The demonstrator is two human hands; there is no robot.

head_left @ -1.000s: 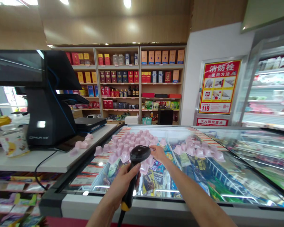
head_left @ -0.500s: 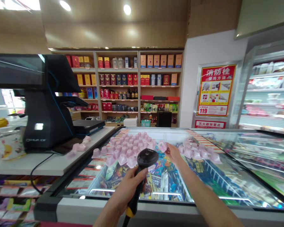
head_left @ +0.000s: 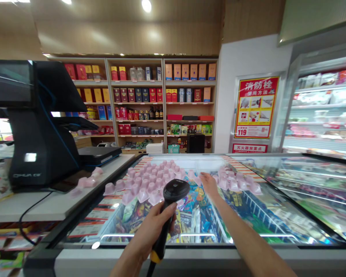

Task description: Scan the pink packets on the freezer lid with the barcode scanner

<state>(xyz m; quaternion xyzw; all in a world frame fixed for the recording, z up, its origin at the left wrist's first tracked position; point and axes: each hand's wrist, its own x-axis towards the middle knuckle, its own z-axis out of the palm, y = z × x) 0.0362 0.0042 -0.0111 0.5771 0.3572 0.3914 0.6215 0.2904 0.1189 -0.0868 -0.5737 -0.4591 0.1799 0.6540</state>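
My left hand (head_left: pixel 158 221) is wrapped round the handle of a black barcode scanner (head_left: pixel 175 190) with a yellow band near its cable end. Its head is raised above the glass top of a chest freezer (head_left: pixel 173 256). Out over the glass, my right hand (head_left: pixel 210 184) has its fingertips closed at the edge of a small pink plastic cup (head_left: pixel 198 180). Another pink cup (head_left: pixel 191 174) stands just left of it. A large group of upturned pink cups (head_left: pixel 150 179) covers the glass on the left, and a smaller group (head_left: pixel 235 181) lies right of my right hand.
To the left, a counter (head_left: pixel 103 181) bears a black cash register (head_left: pixel 43 142), a flat black device (head_left: pixel 99 154) and several pink cups (head_left: pixel 88 181). Bagged goods (head_left: pixel 187 219) show through the freezer glass. Shelves of boxes (head_left: pixel 138 94) stand behind, with a red sign (head_left: pixel 256 107) on the wall.
The cup in my right hand, its printed face visible earlier, no longer shows that face; a cup stands about there. My right hand is slightly farther right among the cups. The view has turned right.
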